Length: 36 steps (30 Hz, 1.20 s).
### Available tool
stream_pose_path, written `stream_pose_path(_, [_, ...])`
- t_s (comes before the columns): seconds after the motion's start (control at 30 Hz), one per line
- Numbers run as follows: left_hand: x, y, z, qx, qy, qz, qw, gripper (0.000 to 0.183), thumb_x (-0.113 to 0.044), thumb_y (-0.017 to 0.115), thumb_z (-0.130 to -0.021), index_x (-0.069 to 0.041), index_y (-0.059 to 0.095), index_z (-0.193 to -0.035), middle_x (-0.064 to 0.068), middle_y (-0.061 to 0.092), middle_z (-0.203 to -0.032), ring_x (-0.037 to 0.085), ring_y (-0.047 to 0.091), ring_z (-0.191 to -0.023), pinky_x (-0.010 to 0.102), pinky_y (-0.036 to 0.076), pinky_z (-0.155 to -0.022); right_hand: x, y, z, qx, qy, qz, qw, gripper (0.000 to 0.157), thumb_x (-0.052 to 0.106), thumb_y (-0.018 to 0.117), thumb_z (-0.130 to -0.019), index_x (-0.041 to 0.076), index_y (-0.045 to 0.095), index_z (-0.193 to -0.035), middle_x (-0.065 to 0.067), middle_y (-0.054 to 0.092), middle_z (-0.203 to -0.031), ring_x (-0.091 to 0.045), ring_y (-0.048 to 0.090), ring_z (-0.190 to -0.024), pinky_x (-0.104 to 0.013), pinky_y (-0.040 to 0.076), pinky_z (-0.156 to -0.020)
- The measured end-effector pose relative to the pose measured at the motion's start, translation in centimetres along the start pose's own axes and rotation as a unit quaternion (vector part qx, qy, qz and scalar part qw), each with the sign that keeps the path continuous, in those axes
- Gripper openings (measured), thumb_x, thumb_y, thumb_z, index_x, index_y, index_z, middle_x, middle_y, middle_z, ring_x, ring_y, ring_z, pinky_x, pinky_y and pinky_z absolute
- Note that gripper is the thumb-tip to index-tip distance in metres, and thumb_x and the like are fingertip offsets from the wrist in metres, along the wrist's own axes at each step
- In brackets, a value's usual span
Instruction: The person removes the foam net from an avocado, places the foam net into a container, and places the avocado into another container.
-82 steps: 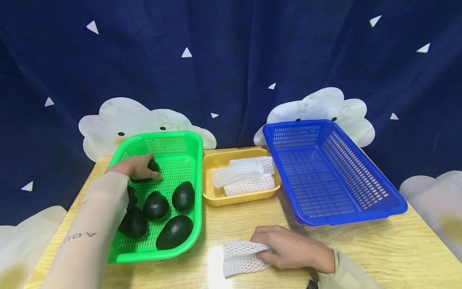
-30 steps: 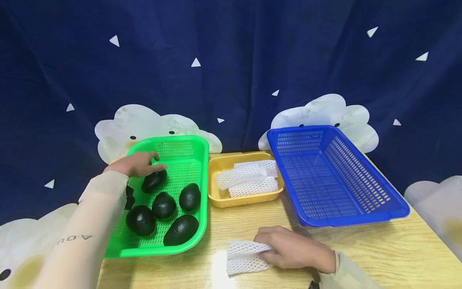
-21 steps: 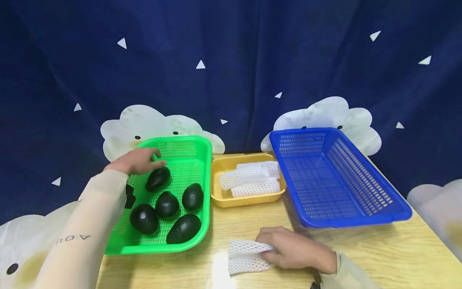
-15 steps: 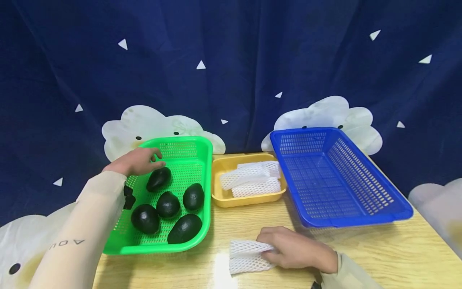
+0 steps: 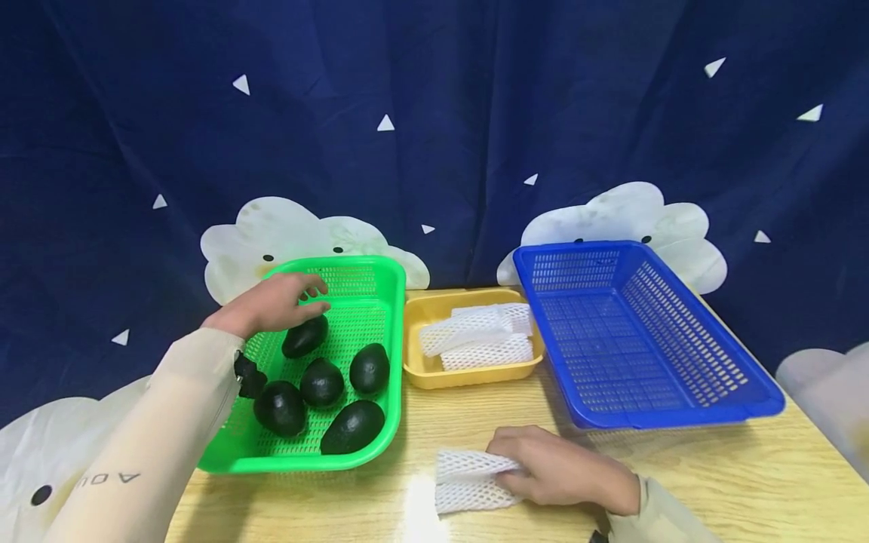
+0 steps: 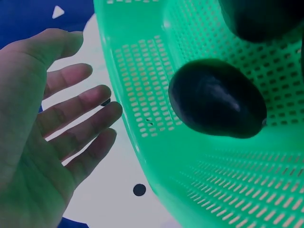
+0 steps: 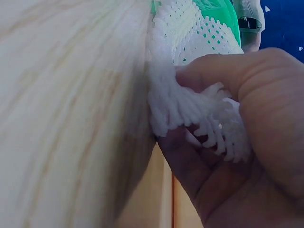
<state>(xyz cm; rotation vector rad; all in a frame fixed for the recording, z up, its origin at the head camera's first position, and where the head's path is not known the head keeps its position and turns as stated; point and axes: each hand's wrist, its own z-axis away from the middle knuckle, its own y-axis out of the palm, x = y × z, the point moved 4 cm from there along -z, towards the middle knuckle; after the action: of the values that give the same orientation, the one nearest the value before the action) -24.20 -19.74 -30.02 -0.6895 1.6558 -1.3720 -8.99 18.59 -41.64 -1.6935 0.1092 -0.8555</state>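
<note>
My left hand (image 5: 281, 300) hovers over the back left of the green basket (image 5: 392, 302), its fingers spread and holding nothing. Just below it lies a dark avocado (image 5: 305, 337); in the left wrist view that avocado (image 6: 216, 97) sits on the basket floor, apart from the fingers. Several more avocados, among them one at the front (image 5: 353, 427), rest nearer the front rim. Low on the table, my right hand (image 5: 560, 467) pinches a white foam net sleeve (image 5: 468, 483) by its right end. Up close, the thumb and fingers grip the bunched foam net (image 7: 178, 104) at the table edge.
A yellow tray (image 5: 424, 375) holding several white foam nets (image 5: 485, 351) stands right of the green basket. Beside it, a blue basket (image 5: 624, 354) is at the back right. A dark blue curtain (image 5: 434, 136) hangs behind the wooden table (image 5: 713, 467).
My left hand has let go of the back avocado, which now lies in the basket, and has lifted slightly with fingers spreading. The right hand keeps its grip on the net; the view has shifted slightly.
</note>
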Motion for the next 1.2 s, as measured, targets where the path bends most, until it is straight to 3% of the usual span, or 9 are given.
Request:
stream_pose_path(0.47, [-3.0, 0.6, 1.6, -0.047, 0.053, -0.014, 0.9974, 0.031, -0.026, 0.066, -0.1, -0.006, 0.07, -0.123, 0.012, 0.074, -0.122, 0.031, 0.073, -0.106, 0.05, 0.058, -0.095, 0.0, 0.1, 0.0, 0.004, 0.025, -0.006, 1.0, 0.01, 0.02, 0.07, -0.094, 0.028, 0.069, -0.101, 0.019, 0.065, -0.096, 0.008, 0.055, -0.085, -0.018, 0.052, -0.078])
stream_pose_path(0.73, [-6.7, 0.9, 2.5, -0.062, 0.075, -0.036, 0.9946, 0.032, -0.034, 0.069, -0.098, -0.013, 0.07, -0.122, 0.004, 0.071, -0.12, 0.026, 0.067, -0.116, 0.046, 0.055, -0.101, 0.0, 0.0, -0.1, 0.003, 0.015, -0.004, 1.0, 0.01, 0.02, 0.069, -0.095, 0.028, 0.068, -0.101, 0.019, 0.064, -0.096, 0.008, 0.054, -0.084, -0.016, 0.051, -0.076])
stream_pose_path(0.93, [-10.2, 0.8, 2.8, -0.067, 0.118, -0.038, 0.9901, 0.034, -0.035, 0.069, -0.098, -0.016, 0.068, -0.126, 0.0, 0.07, -0.119, 0.021, 0.066, -0.113, 0.042, 0.056, -0.099, -0.1, 0.1, 0.0, 0.008, 0.021, -0.004, 1.0, 0.009, 0.021, 0.069, -0.095, 0.028, 0.068, -0.1, 0.019, 0.064, -0.096, 0.008, 0.054, -0.084, -0.016, 0.051, -0.076])
stream_pose_path(1.2, [-12.6, 1.8, 4.0, -0.065, 0.158, -0.041, 0.9844, 0.032, -0.038, 0.069, -0.098, -0.018, 0.069, -0.123, -0.004, 0.069, -0.115, 0.012, 0.065, -0.105, 0.034, 0.057, -0.094, -0.1, 0.1, 0.0, 0.008, 0.021, -0.01, 1.0, 0.01, 0.02, 0.069, -0.095, 0.028, 0.068, -0.101, 0.018, 0.065, -0.097, 0.008, 0.055, -0.086, -0.017, 0.052, -0.076])
